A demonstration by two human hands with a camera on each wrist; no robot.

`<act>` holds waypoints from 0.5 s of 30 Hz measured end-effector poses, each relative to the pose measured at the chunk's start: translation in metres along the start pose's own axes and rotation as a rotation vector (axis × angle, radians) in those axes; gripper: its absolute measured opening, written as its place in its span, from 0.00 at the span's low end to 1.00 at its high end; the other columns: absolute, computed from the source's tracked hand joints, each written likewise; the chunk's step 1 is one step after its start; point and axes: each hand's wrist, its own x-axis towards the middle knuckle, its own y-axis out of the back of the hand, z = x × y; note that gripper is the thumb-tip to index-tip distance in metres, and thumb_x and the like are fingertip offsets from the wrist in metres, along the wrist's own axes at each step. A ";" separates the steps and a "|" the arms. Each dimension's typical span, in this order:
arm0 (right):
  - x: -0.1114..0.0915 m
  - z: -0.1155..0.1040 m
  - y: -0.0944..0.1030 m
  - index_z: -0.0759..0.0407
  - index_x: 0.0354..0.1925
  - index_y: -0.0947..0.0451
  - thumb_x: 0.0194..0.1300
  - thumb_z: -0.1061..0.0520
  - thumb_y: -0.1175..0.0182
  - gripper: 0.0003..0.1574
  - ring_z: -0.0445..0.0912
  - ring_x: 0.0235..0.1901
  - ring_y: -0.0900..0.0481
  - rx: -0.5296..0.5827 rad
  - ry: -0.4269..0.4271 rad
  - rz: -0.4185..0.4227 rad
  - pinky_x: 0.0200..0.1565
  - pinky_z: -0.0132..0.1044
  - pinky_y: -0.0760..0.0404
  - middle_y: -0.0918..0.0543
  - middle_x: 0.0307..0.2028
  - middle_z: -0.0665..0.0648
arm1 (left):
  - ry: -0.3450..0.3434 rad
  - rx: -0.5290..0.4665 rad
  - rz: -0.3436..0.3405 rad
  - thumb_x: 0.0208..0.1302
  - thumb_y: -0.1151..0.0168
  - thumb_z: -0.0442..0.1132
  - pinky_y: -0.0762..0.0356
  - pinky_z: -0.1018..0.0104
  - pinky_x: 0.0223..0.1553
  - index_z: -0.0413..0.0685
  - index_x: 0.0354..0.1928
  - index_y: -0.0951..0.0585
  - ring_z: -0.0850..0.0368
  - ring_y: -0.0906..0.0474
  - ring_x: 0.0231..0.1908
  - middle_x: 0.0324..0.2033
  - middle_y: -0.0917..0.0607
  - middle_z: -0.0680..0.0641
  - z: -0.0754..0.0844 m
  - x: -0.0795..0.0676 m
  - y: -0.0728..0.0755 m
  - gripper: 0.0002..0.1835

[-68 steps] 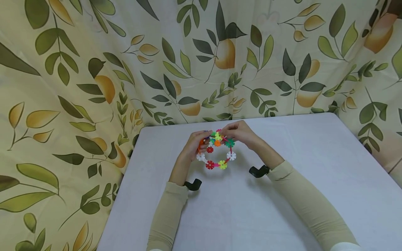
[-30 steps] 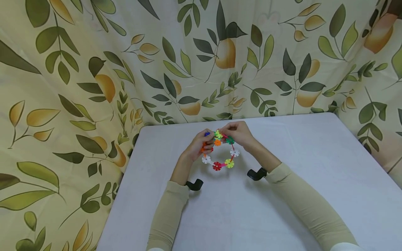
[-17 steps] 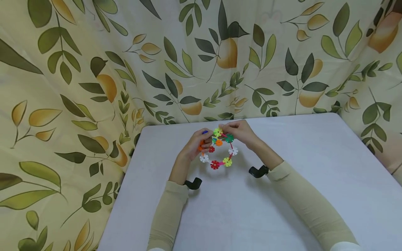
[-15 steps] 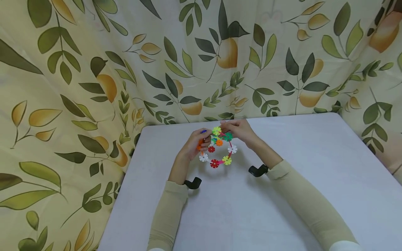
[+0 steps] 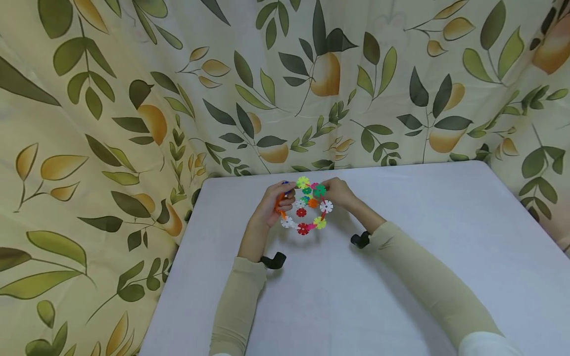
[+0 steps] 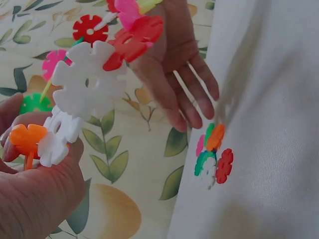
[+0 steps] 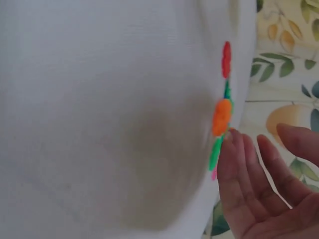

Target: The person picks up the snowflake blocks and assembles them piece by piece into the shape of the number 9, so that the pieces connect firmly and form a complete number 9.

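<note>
Apparently mid-assembly, your left hand [image 5: 272, 203] grips a ring of multicoloured plastic flower-shaped discs [image 5: 303, 229] over the worktop [image 5: 338, 296], near its far edge; your right hand [image 5: 340, 192], fingers extended, seems unladen near a smaller multicoloured disc cluster [image 7: 222, 117]. Next likely calls for a precise pinch.
</note>
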 end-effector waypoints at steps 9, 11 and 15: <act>0.004 -0.002 -0.011 0.70 0.39 0.16 0.66 0.54 0.31 0.17 0.50 0.30 0.25 -0.166 -0.003 -0.025 0.36 0.42 0.23 0.15 0.32 0.61 | 0.019 -0.017 -0.095 0.79 0.53 0.41 0.41 0.80 0.16 0.47 0.36 0.28 0.67 0.40 0.14 0.27 0.30 0.51 0.001 -0.002 -0.001 0.10; 0.003 -0.003 -0.013 0.70 0.44 0.14 0.66 0.54 0.31 0.19 0.52 0.34 0.21 -0.216 0.014 -0.022 0.42 0.47 0.18 0.12 0.40 0.64 | 0.016 -0.024 -0.109 0.79 0.54 0.41 0.41 0.80 0.16 0.47 0.36 0.28 0.67 0.40 0.15 0.28 0.30 0.51 0.001 -0.003 -0.001 0.10; 0.003 -0.004 -0.020 0.67 0.49 0.14 0.64 0.55 0.28 0.19 0.57 0.43 0.16 -0.276 -0.001 -0.018 0.51 0.54 0.17 0.12 0.47 0.65 | 0.007 -0.030 -0.133 0.80 0.54 0.43 0.42 0.80 0.16 0.47 0.38 0.28 0.67 0.40 0.15 0.30 0.31 0.50 0.001 -0.003 -0.002 0.10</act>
